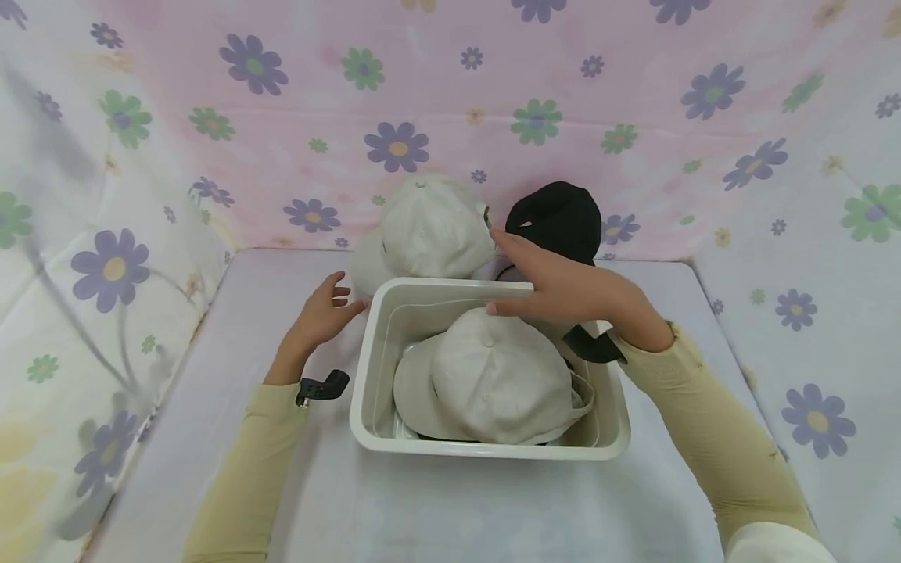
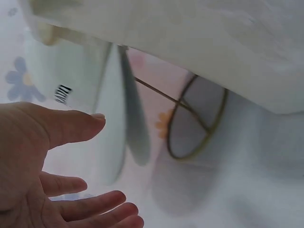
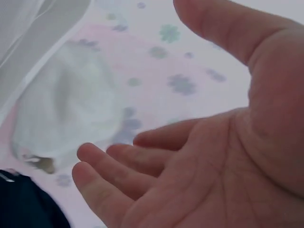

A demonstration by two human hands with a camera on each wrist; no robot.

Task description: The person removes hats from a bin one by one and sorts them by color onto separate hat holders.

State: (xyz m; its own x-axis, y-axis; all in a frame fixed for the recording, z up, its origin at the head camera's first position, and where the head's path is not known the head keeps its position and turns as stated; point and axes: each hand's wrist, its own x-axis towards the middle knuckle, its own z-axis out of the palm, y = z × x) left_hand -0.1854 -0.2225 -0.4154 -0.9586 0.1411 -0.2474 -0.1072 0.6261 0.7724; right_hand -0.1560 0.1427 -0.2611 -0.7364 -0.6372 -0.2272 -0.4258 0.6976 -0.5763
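A cream plastic bin (image 1: pixel 486 450) holds a beige baseball cap (image 1: pixel 493 375), its brim toward the left and its back strap at the right wall. Behind the bin sits a second off-white cap (image 1: pixel 432 227), with small dark lettering in the left wrist view. To its right lies a black cap (image 1: pixel 559 215), partly hidden by my right hand. My left hand (image 1: pixel 322 317), fingers spread and holding nothing, is beside the bin's left wall near the off-white cap's brim. Over the bin's back right rim, my right hand (image 1: pixel 573 288) reaches across with fingers extended and palm bare.
The bin stands on a table (image 1: pixel 450 516) with a pale cloth. Flower-patterned fabric (image 1: pixel 450 94) hangs at the back, close behind the two caps, and on both sides. Each wrist carries a black camera mount (image 1: pixel 325 386).
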